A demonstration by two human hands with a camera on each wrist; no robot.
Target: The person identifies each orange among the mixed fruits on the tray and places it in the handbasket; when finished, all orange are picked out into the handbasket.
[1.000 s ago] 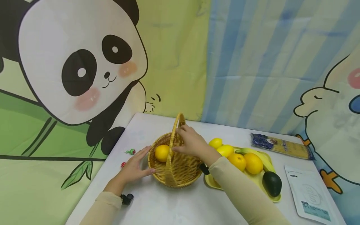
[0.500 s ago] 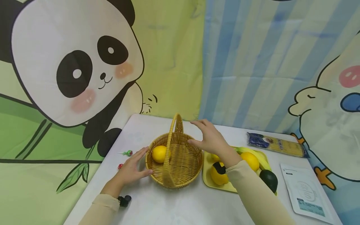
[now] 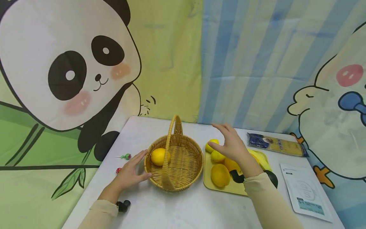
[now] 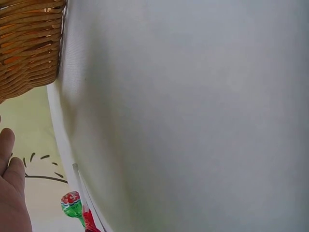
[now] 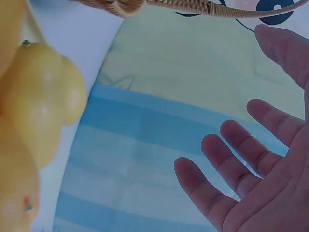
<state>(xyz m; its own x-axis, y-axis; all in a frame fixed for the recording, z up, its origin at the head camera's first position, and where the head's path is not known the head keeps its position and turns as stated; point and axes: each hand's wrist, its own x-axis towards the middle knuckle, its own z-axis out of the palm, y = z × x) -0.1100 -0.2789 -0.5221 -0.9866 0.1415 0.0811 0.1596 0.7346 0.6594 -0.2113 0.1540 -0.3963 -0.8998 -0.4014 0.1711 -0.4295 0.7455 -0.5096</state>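
A round wicker basket (image 3: 186, 168) with a tall arched handle stands mid-table, one orange (image 3: 159, 156) lying in its left side. My left hand (image 3: 128, 175) is at the basket's left rim, fingers spread and thumb toward the rim; whether it touches cannot be told. Over the yellow tray (image 3: 210, 185) hovers my right hand (image 3: 233, 144), its fingers apart and holding nothing, as the right wrist view also shows. On the tray lie two lemons (image 3: 218, 156), an orange (image 3: 220, 175), bananas (image 3: 263, 160) and an avocado (image 3: 271, 178); the hand and sleeve partly hide the fruit.
Two wrapped lollipops lie left of the basket, one green (image 3: 126, 156) and one red (image 3: 118, 170). A pack of spaghetti (image 3: 277, 144) is at the back right, and a white pouch (image 3: 306, 192) lies right of the tray. A printed cloth wall (image 3: 171, 63) borders the table.
My right hand has moved right, from inside the basket by its handle to above the tray. The left hand stays by the rim. The whole view has shifted slightly.
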